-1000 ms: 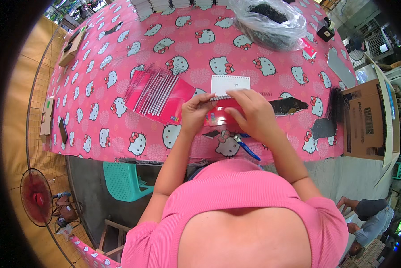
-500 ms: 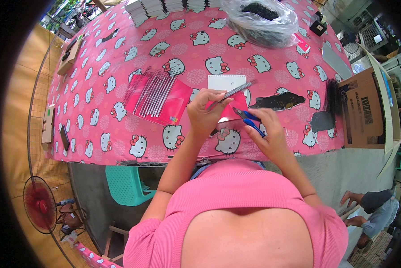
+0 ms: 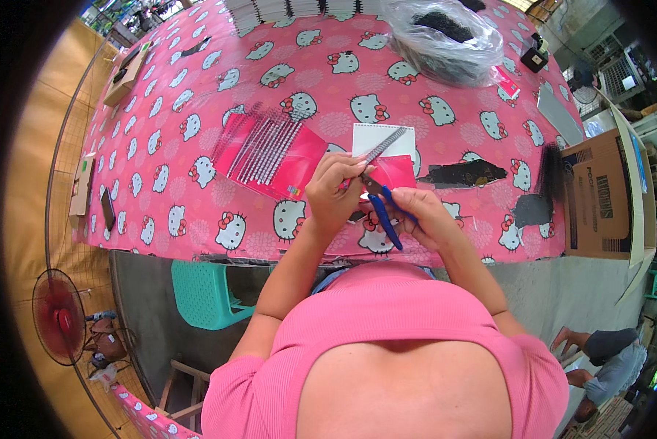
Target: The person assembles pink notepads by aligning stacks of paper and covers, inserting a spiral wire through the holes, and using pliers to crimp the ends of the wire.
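From the head view, the left hand point(image 3: 333, 192) is closed around one end of a spiral binding coil point(image 3: 384, 145), pinching it so that the coil slants up and away over a small red booklet point(image 3: 398, 170) and a white notepad point(image 3: 382, 137) lying on the pink cartoon-cat tabletop point(image 3: 197, 146). The right hand point(image 3: 421, 214) is wrapped around the blue handles of a pair of pliers point(image 3: 382, 207), whose nose meets the coil end right at the left fingertips. The step in hand looks like trimming or crimping the coil's end with the pliers; the next move would seem to call for a steady left pinch and a firm squeeze of the handles exactly at the wire tip. To the left, a row of further coils point(image 3: 259, 143) rests on a red cover; a clear plastic bag point(image 3: 445, 36) of dark pieces sits at the far edge, and a cardboard box point(image 3: 606, 197) stands at the right
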Available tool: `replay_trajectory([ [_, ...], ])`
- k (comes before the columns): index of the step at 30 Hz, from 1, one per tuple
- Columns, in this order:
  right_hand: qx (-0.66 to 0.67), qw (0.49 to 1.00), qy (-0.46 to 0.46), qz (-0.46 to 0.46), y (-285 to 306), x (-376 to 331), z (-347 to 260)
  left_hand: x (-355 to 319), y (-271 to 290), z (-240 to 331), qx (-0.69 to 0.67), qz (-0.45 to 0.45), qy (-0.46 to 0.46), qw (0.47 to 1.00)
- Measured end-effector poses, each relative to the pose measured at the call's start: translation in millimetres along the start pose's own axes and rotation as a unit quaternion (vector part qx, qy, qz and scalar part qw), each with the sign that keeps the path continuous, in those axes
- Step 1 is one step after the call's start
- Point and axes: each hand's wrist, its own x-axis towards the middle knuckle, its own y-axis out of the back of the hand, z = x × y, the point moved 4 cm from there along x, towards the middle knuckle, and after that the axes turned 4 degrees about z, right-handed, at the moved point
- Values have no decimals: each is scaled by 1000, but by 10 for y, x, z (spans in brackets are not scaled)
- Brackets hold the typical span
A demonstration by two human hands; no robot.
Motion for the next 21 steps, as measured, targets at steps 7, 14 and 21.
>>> replay_trajectory([
  [7,-736,624,208,162,454,-281,238,-337,905,-536,134,205,159,957],
  [14,-660,635,315,251,556,-60,-2,120,845,-86,169,164,148,960],
  [21,-634,668,237,309,617,125,-307,1110,928,1997,-254,41,-257,931],
])
